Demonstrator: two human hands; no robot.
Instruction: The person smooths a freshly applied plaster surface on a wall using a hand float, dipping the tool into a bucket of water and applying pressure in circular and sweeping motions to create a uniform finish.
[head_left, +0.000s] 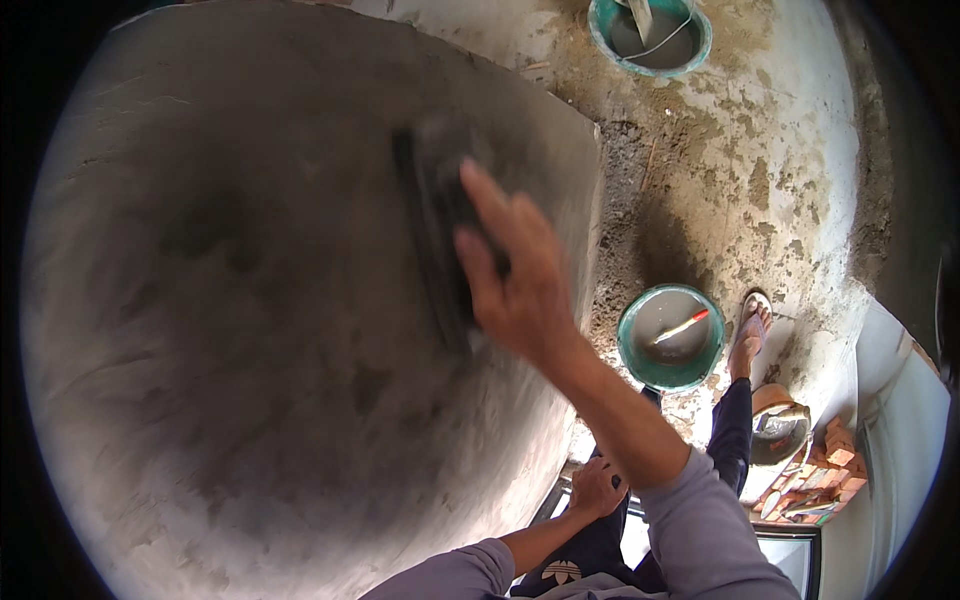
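My right hand (520,270) is closed on a dark plastering float (440,230), blurred by motion. The float lies against a broad grey plastered wall (250,400), which fills the left and middle of the view. Wet, darker plaster surrounds it, with smears lower down. My left hand (598,487) is low by my leg, its fingers curled in. What they hold, if anything, is hidden, and my right forearm passes close to it.
A green bucket (672,385) of grey liquid with a red-tipped brush (685,325) stands by my foot. Another green bucket (650,70) is at the far end. A brown bucket (780,460) and stacked bricks (838,440) sit at right on the stained floor (740,150).
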